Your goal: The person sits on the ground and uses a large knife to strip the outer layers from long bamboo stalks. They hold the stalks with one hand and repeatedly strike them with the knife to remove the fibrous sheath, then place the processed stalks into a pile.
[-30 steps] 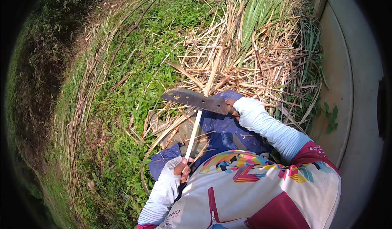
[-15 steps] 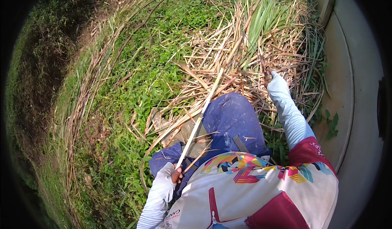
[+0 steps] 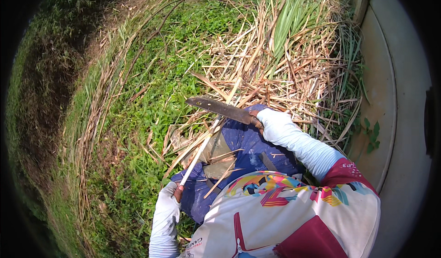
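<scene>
1 pale stalk (image 3: 197,155) ran slantwise over the person's lap, lower end in the L hand (image 3: 177,192), upper part reaching twd 1 big heap of dry stalks (image 3: 298,85) ahead. L hand was closed, fingers curled round that end, wrist in 1 pale sleeve (image 3: 164,219). 1 dark blade (image 3: 209,105), flat & wide, crossed over the stalk; couldn't tell if its edge touched. R hand (image 3: 256,120) was closed too, gripping the blade's near end; handle mostly hidden. Stalk lay just L of the R hand, apart from it.

Under the stalk: blue trousers (image 3: 243,140) w/ several loose dry strips on top, exact no. unclear, & an olive-tan patch (image 3: 220,148) btwn the legs, cloth or boot, couldn't tell. Nearer: 1 white shirt (image 3: 271,223) w/ maroon & multicol. parts.

Further out: heap had too many pcs to count, w/ 1 tuft of long green leaves (image 3: 289,23) on it. Low green weeds (image 3: 149,104) lay to the L, 1 bowed dark branch (image 3: 161,25) beyond. Far R: 1 grey wall (image 3: 406,74) w/ 1 small leafy plant (image 3: 374,131) beside it.
</scene>
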Tool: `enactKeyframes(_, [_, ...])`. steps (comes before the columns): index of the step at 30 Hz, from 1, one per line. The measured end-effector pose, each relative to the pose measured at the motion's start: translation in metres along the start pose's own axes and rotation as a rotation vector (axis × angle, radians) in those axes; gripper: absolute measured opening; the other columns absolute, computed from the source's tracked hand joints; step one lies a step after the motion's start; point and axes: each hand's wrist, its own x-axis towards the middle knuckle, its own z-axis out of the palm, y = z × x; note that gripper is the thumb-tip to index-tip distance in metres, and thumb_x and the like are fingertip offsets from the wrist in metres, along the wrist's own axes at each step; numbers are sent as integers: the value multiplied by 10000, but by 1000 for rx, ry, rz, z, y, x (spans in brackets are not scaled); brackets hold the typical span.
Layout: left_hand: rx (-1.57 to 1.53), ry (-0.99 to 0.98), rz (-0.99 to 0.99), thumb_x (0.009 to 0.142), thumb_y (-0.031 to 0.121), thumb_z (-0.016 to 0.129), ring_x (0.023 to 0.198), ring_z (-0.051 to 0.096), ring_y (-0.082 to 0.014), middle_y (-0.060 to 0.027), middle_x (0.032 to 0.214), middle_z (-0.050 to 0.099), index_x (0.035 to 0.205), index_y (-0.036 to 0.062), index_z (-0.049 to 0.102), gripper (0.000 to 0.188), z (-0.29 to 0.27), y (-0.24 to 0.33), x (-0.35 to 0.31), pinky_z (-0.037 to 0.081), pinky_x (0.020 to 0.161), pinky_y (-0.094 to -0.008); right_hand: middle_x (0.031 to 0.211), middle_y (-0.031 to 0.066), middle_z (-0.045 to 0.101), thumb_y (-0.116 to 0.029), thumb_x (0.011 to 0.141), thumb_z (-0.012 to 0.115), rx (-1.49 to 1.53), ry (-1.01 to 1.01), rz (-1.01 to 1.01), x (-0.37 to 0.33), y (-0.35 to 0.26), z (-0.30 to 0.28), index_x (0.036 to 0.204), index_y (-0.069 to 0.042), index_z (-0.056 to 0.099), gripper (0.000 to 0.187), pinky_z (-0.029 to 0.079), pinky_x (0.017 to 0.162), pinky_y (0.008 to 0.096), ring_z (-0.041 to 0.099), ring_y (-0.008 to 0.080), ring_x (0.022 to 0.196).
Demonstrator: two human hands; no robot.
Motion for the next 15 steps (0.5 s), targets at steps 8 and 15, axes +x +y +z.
enactKeyframes(8, [-178, -85, -184, 913, 554, 772, 564, 483, -80, 38, 663, 561, 990, 36, 746, 525, -68, -23, -49, 347, 529, -264, 1068, 211, 730, -134, 924, 659, -195, -68, 430, 57, 91, -20, 1173, -139, 692, 250, 549, 848, 481, 705, 418, 1022])
enactKeyframes(15, [-66, 24, -246, 987, 368, 736, 704, 521, -80, 16, 742, 622, 1018, -13, 729, 382, -94, -52, -96, 414, 655, -266, 1135, 229, 733, -215, 986, 586, -146, 234, 814, 87, 180, -38, 1258, -98, 669, 307, 540, 928, 479, 701, 404, 1108])
